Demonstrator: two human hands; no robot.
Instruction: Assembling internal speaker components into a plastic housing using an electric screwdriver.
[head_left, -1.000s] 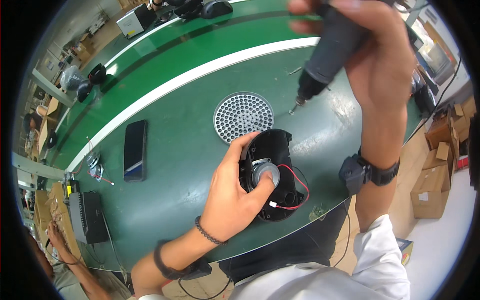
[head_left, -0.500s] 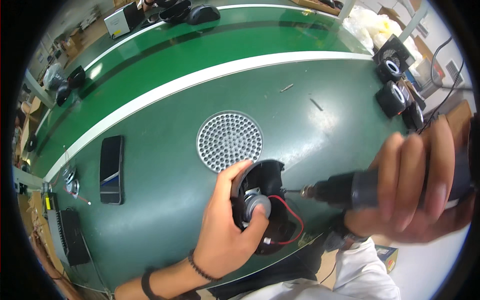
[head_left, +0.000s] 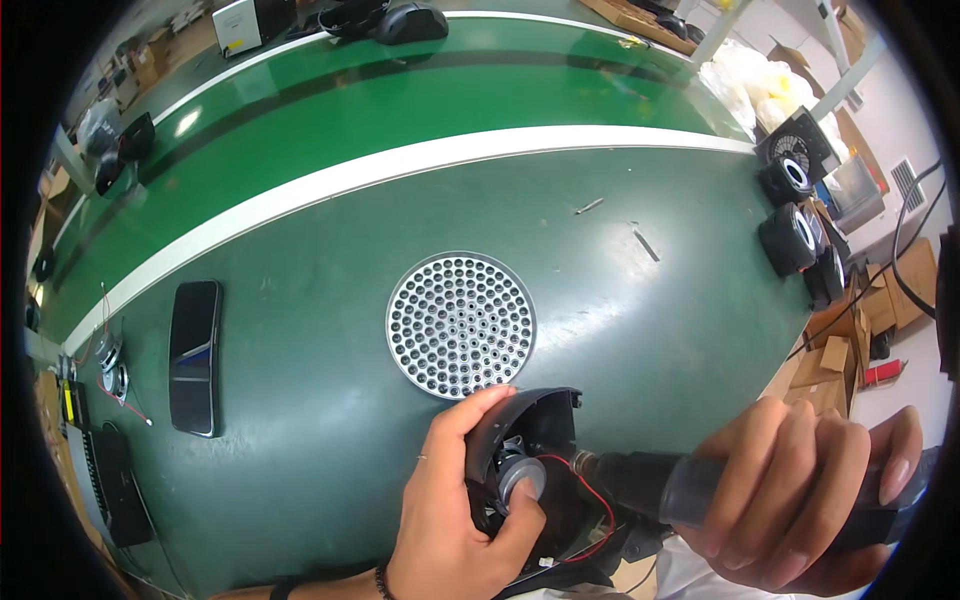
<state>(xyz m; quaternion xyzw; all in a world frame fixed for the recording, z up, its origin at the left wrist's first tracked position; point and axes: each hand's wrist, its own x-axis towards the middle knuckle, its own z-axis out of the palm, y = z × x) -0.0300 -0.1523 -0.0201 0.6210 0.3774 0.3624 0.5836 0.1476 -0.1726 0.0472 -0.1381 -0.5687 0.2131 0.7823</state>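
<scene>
A curved black plastic housing (head_left: pixel 545 412) is gripped by my left hand (head_left: pixel 445 515), its fingers over the outer side. My thumb presses on a small round grey speaker (head_left: pixel 522 476) inside it. From the speaker a red wire (head_left: pixel 605 500) loops out to the right. My right hand (head_left: pixel 785 495) wraps round a black electric screwdriver (head_left: pixel 635 484), which points left at the housing. The screwdriver's front end is against or just beside the housing's right side; its bit is hidden. Just beyond the housing lies a round metal tray (head_left: pixel 462 320) full of holes.
A dark phone (head_left: pixel 195 358) lies to the left. Farther left are loose speakers with wires (head_left: pixel 113 378) and a black power box (head_left: pixel 120 490). Black round speaker units (head_left: pixel 790 238) stand at the right edge. Two small metal bits (head_left: pixel 645 242) lie beyond the tray.
The screwdriver has come in to the left, so its front end now meets or nearly meets the housing. Housing and left hand appear lower, as the whole view has shifted.
</scene>
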